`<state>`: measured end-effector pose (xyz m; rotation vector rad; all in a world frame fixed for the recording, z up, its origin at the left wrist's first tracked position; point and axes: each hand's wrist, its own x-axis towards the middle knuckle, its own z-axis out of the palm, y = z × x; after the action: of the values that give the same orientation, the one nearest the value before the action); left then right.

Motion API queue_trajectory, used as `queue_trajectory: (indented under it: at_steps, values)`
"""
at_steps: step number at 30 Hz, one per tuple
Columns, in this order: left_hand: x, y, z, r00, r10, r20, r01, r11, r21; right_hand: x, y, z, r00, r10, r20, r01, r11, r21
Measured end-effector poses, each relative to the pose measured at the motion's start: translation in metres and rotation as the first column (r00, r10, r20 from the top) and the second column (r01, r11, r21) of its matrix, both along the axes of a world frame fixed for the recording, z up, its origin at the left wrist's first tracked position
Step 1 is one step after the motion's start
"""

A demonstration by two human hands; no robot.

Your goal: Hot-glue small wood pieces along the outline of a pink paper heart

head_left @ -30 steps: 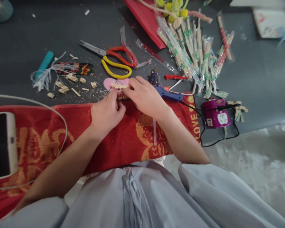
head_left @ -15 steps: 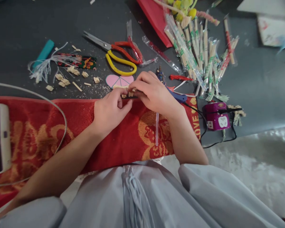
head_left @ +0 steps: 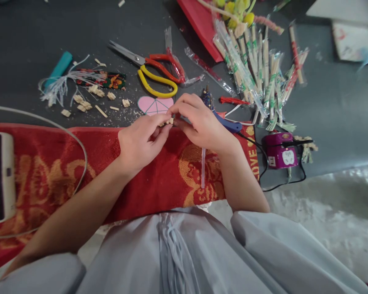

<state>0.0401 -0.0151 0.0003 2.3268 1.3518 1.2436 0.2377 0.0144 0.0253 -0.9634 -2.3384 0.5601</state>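
My left hand [head_left: 138,141] is closed, thumb and forefinger pinching small pale wooden pieces [head_left: 171,121]. The fingertips of my right hand [head_left: 200,122] meet the same pieces from the right; fingers partly cover them. Just beyond lies a pink heart-shaped piece [head_left: 149,104] marked with green lines. Similar wooden bits [head_left: 86,105] are scattered to the left among fine crumbs. Scissors [head_left: 144,63] with one yellow and one red handle lie open behind the heart. Beside my right wrist is a blue-handled glue gun [head_left: 231,124], and a clear glue stick [head_left: 203,167] rests on the towel.
A red towel [head_left: 159,179] covers the table's front edge. Several wrapped chopsticks [head_left: 254,61] are heaped at the back right, near a purple box [head_left: 280,149] with a black cord. A phone [head_left: 7,177] and white cable are at left. A teal tube [head_left: 58,69] lies by white threads.
My left hand has turned slightly and its fingers have closed more around the small wooden pieces. My right hand has barely moved. The view has shifted a little.
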Motion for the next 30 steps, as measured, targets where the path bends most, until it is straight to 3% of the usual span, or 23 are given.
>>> queue_trajectory:
  at_steps: [7, 12, 19, 25, 30]
  values:
    - [-0.002, 0.001, -0.0029, 0.993, 0.007, -0.116, -0.008, 1.0, -0.013, 0.0017, 0.0002, 0.0012, 0.999, 0.019, 0.031, -0.019, 1.0, -0.008]
    - [-0.0027, 0.0018, -0.0069, 0.993, 0.006, -0.118, 0.004, 0.996, 0.086, 0.0011, -0.0014, 0.004, 0.999, 0.018, 0.032, -0.017, 0.999, -0.03]
    - [-0.0025, 0.0018, -0.0046, 0.991, -0.043, -0.129, 0.063, 0.985, 0.162, 0.0012, -0.0032, 0.0054, 0.999, 0.021, 0.049, -0.02, 0.999, -0.027]
    - [-0.0033, 0.002, -0.0048, 0.983, -0.042, -0.179, 0.063, 0.992, 0.108, 0.0021, -0.0023, 0.0045, 0.999, 0.016, 0.048, -0.016, 1.0, -0.006]
    - [0.0013, -0.0024, 0.0024, 0.975, -0.112, -0.192, 0.147, 0.973, 0.177, 0.0077, 0.0019, 0.0, 0.998, -0.041, 0.049, 0.04, 0.999, 0.017]
